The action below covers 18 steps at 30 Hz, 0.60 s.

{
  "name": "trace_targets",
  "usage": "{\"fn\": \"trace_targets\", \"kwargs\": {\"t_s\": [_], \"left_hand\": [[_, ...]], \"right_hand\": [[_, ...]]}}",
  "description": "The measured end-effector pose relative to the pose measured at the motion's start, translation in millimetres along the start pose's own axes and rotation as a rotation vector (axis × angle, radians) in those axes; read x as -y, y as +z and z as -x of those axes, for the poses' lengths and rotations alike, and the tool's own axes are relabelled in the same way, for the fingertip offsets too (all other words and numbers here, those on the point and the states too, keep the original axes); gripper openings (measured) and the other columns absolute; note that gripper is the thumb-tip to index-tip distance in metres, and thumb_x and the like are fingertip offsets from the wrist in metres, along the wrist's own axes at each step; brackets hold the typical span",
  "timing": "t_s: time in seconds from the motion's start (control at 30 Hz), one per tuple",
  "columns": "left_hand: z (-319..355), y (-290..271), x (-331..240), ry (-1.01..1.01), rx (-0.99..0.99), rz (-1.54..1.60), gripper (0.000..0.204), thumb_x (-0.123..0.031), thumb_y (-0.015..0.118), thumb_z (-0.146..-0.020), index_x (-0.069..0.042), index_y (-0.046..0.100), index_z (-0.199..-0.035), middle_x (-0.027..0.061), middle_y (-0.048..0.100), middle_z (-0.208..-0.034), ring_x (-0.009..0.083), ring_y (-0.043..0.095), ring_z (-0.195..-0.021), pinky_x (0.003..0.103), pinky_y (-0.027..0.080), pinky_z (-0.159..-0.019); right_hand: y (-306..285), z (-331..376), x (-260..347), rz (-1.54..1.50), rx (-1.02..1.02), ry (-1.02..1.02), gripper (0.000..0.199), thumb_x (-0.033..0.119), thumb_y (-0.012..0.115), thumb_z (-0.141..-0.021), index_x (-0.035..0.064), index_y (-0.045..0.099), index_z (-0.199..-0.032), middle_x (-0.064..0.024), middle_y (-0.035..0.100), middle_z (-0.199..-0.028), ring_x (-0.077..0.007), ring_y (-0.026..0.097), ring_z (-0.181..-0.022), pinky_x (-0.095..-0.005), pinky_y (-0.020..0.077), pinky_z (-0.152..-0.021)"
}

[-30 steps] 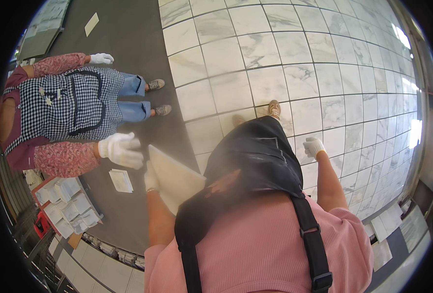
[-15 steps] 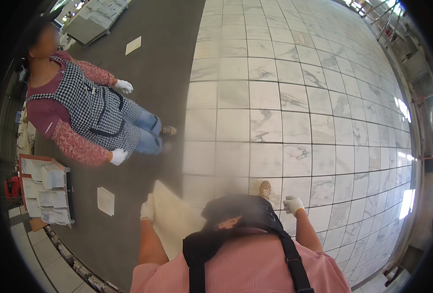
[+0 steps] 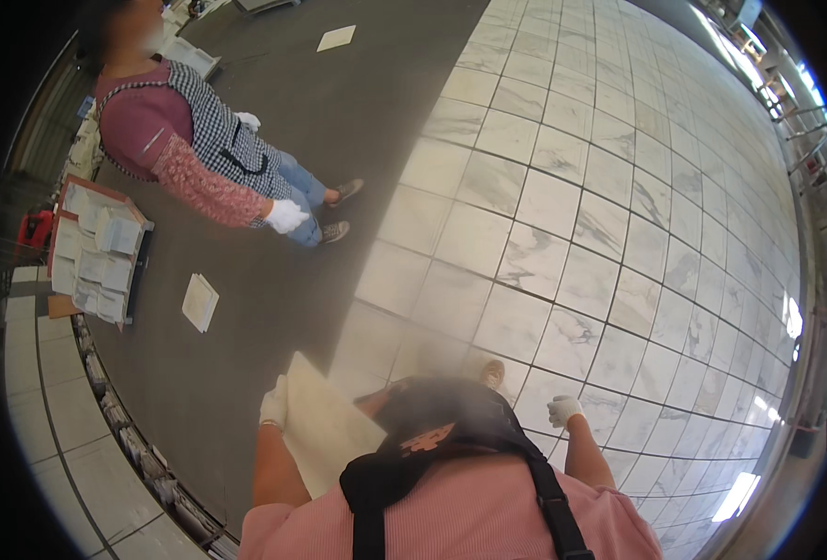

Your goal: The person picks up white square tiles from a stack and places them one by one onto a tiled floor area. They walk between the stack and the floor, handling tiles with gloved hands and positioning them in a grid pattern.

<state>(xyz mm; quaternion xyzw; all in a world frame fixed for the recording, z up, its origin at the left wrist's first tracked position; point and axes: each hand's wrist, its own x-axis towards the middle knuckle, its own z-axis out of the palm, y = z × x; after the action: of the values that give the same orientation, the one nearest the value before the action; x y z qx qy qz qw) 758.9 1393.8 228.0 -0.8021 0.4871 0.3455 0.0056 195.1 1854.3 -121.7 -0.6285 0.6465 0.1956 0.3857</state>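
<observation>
My left hand [image 3: 274, 403], in a white glove, grips the edge of a cream-white marble tile [image 3: 325, 411]. The tile hangs tilted at my left side, its lower part hidden by my arm and body. Out to my right, my gloved right hand [image 3: 565, 411] hangs over the tiled floor with its fingers loosely bent and a little apart. Nothing shows in it.
Rows of grey-veined marble tiles [image 3: 550, 207] cover the floor ahead and right. A co-worker in a checked apron [image 3: 222, 121] stands on the dark floor at left. Nearby are a small tile stack [image 3: 200, 302], a loaded tile rack [image 3: 101, 252] and another flat tile [image 3: 337, 38].
The view has turned, so the laid tiles now run slantwise. The co-worker appears higher up, with both shoes in sight. My left hand still holds the tile; my right hand sits slightly lower.
</observation>
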Motion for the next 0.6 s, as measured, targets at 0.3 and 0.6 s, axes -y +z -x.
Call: {"fn": "trace_targets", "kwargs": {"t_s": [0.3, 0.6], "left_hand": [[-48.7, 2.7, 98.2, -0.072, -0.021, 0.056, 0.089, -0.074, 0.037, -0.095, 0.004, 0.062, -0.129, 0.0293, 0.062, -0.129, 0.0452, 0.055, -0.126, 0.043, 0.041, -0.106], [-113.1, -34.6, 139.3, -0.235, 0.001, 0.192, 0.085, -0.071, 0.031, -0.098, 0.002, 0.063, -0.129, 0.0280, 0.064, -0.125, 0.0405, 0.057, -0.124, 0.043, 0.042, -0.104]], "right_hand": [[-187.5, -50.1, -29.3, -0.838, -0.051, 0.208, 0.008, 0.018, 0.060, -0.084, 0.0164, 0.057, -0.092, -0.0036, 0.056, -0.078, -0.0235, 0.057, -0.069, -0.0398, 0.0440, -0.054], [-326.8, -122.5, 79.1, -1.446, -0.055, 0.464, 0.015, 0.016, 0.062, -0.090, 0.0111, 0.064, -0.105, -0.0048, 0.060, -0.077, -0.0209, 0.061, -0.059, -0.0360, 0.0456, -0.046]]}}
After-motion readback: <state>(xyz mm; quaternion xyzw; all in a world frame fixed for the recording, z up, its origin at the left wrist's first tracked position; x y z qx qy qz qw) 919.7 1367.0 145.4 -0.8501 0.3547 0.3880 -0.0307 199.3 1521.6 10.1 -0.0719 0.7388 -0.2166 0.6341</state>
